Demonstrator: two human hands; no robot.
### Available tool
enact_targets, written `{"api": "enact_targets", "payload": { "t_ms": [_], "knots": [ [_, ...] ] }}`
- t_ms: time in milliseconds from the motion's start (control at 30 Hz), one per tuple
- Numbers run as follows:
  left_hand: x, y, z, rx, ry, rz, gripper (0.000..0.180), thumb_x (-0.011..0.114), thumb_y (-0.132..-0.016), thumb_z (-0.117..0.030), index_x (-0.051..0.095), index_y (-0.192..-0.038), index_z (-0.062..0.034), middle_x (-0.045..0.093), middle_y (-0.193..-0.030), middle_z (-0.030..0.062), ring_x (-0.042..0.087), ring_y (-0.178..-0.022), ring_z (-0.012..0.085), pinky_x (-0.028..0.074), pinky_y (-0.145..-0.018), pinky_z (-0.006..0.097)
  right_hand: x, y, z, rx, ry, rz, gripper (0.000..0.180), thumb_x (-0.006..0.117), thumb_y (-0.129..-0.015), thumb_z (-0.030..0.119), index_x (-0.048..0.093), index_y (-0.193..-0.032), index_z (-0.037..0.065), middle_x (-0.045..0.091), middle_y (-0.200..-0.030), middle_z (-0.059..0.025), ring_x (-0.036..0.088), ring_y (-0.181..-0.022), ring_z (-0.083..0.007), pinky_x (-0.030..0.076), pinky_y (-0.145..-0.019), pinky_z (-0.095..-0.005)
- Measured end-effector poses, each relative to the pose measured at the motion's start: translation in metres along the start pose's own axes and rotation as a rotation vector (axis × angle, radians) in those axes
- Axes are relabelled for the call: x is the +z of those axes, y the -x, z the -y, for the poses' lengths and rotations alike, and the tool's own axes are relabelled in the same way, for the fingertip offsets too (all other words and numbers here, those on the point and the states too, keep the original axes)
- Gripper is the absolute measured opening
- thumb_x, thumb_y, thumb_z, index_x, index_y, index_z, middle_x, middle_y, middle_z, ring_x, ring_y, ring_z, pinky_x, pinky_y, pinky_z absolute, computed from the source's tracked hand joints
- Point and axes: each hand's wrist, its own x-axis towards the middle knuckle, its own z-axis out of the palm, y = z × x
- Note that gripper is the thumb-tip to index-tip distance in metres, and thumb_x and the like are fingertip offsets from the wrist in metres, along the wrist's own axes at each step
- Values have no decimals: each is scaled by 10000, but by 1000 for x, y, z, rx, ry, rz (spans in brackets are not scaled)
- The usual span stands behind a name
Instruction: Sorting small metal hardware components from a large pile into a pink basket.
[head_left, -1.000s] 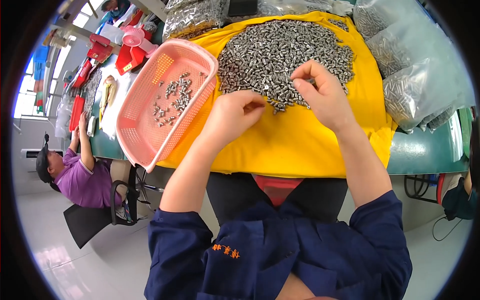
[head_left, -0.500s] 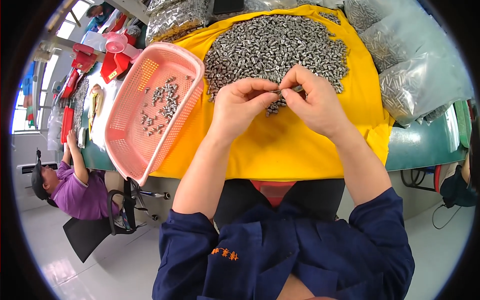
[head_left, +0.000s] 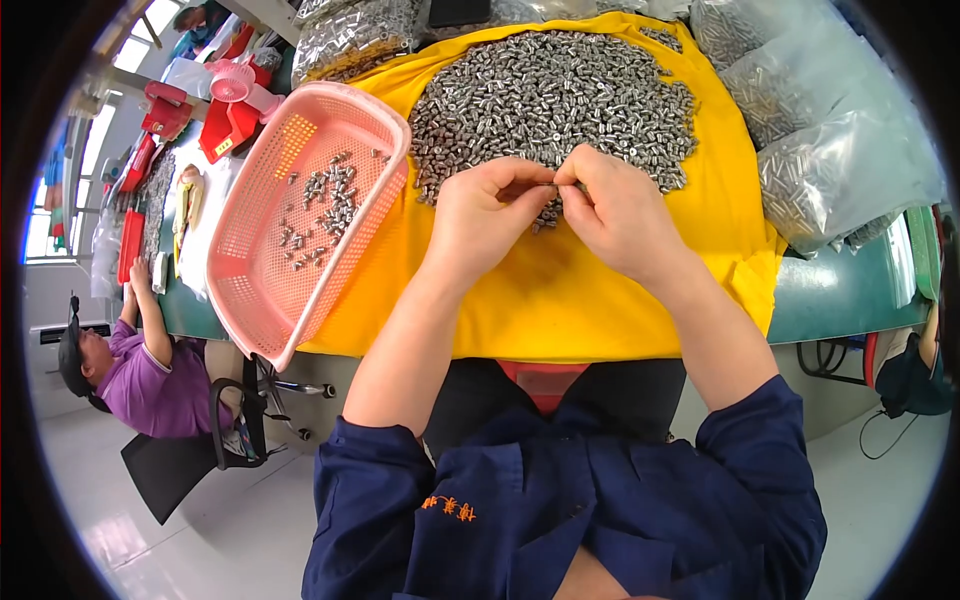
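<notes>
My left hand (head_left: 484,212) and my right hand (head_left: 622,212) meet fingertip to fingertip over the near edge of a heap of small metal cylinders (head_left: 550,95). Each is closed in a pinch of thumb and forefinger. A tiny dark bit shows where the tips meet, too small and too covered to name. Under the heap lies a yellow cloth (head_left: 540,310). Left of my hands, a pink perforated plastic basket (head_left: 262,250) rests tilted on the cloth, with some of the same metal pieces (head_left: 335,200) scattered inside.
Clear plastic bags of metal parts (head_left: 810,180) line the right side, and more bags (head_left: 350,45) lie at the back left beside a dark phone (head_left: 459,11). Red bins (head_left: 228,125) and a pink fan (head_left: 235,84) stand farther left. A seated person in purple (head_left: 165,385) works there.
My right hand has turned slightly and its fingers have drawn together, closing the gap that showed between thumb and forefinger. My left hand has barely moved. The basket and heap look the same.
</notes>
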Motion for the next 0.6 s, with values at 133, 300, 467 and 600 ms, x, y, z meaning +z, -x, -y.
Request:
{"api": "enact_targets", "payload": {
  "t_ms": [133, 300, 467, 600],
  "knots": [
    [0, 0, -1, 40, -177, -40, 114, 580, -772, -20, 611, -880, -4, 634, -759, 41, 589, -689, 77, 470, -613, 203, -7, -1, 4, 142, -93, 0, 51, 498, -759, 53, 472, -795, 27, 552, -687, -131, 550, -632, -291, 427, -555, -359],
    [-1, 1, -1, -73, 321, 14, 164, 513, -837, -30, 564, -985, 17, 622, -870, 75, 600, -781, 117, 475, -677, 223, -12, -1, 5, 225, -241, -10, 53, 506, -768, 54, 494, -811, 25, 548, -674, -77, 513, -570, -156, 418, -540, -267],
    [-7, -1, 6, -132, 571, 102, 194, 509, -853, -50, 544, -1038, 0, 598, -908, 66, 579, -849, 154, 476, -748, 256, -8, -1, 1, 198, -332, -48, 58, 514, -775, 53, 500, -820, 20, 542, -686, -46, 488, -582, -96, 414, -542, -239],
    [-10, -1, 13, -205, 828, 168, 175, 529, -837, -42, 562, -1008, -28, 600, -890, 63, 580, -847, 156, 482, -743, 259, -8, -1, 4, 204, -374, -38, 60, 519, -778, 45, 504, -827, 16, 544, -703, -35, 486, -596, -75, 421, -552, -225]
  ]
}}
